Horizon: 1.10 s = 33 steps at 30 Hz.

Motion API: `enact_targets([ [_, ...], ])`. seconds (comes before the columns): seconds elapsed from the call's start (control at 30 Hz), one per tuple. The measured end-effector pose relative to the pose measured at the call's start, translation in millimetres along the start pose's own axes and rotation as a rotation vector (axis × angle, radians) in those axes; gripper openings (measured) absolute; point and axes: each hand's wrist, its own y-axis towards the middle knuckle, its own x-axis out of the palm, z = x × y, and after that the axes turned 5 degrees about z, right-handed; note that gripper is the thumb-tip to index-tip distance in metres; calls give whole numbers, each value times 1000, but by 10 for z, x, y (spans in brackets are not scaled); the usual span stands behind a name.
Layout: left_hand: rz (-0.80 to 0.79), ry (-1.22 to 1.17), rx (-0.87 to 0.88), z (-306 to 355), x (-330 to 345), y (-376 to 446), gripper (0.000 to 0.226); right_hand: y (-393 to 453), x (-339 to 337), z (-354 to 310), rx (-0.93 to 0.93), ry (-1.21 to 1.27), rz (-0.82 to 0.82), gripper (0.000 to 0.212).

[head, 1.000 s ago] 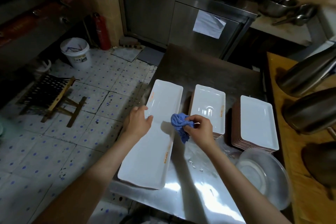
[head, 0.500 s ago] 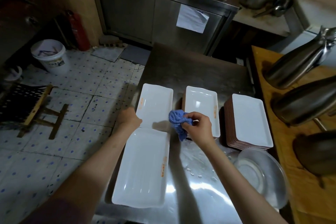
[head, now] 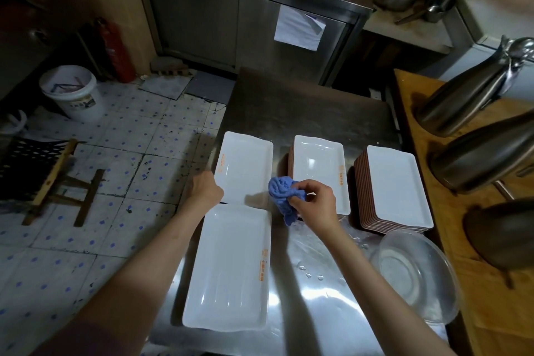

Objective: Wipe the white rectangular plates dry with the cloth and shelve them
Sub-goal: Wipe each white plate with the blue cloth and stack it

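Two white plates (head: 231, 266) are lying mid-frame; we are pinching the blue cloth (head: 281, 192) in our right hand (head: 313, 205), our left hand (head: 205, 189) gripping the farther plate's (head: 245, 166) edge.

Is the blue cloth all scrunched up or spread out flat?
Scrunched up. The blue cloth is bunched into a wrinkled wad pinched in the right hand, one end dangling down.

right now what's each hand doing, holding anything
Left hand: at the left edge of the far plate; whether it grips it cannot be told.
Right hand: closed, gripping the cloth.
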Motion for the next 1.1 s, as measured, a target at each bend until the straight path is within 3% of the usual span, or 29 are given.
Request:
enact_targets([
  [0.47, -88, -11, 152, -15, -42, 44, 44, -16, -83, 62, 39, 14, 14, 25],
  [0.8, -38, -178, 179, 65, -107, -20, 39, 9, -241, 60, 4, 17, 99, 19],
  [1.1, -105, -373, 215, 333, -72, -280, 40, -4, -588, 101, -19, 55, 175, 31],
])
